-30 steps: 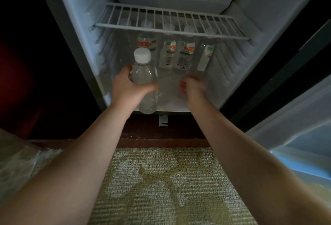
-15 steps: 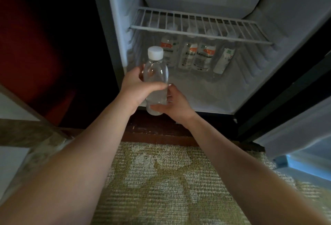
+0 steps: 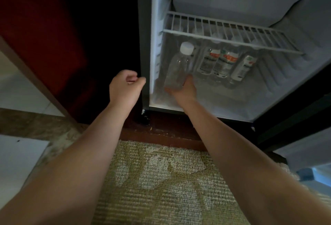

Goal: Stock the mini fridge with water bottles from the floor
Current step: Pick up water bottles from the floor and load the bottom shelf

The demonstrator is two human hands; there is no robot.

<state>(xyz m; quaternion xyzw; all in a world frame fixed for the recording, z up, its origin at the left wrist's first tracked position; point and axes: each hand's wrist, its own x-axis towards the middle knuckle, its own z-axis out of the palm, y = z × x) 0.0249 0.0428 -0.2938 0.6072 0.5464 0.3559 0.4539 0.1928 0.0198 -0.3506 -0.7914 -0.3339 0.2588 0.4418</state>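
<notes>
The mini fridge stands open in front of me. My right hand grips the base of a clear unlabelled water bottle with a white cap, held upright inside the fridge's lower compartment at its left side. Behind it, several labelled water bottles stand in a row at the back, under the white wire shelf. My left hand hangs outside the fridge by its left edge, fingers curled shut and holding nothing.
The fridge door hangs open at the right. A patterned carpet covers the floor below my arms, with a dark wooden sill in front of the fridge. Dark red cabinet panelling fills the left.
The clear bottle passed from my left hand to my right, which has carried it into the fridge's lower left. My left hand let go and drew back outside. The view shifted left.
</notes>
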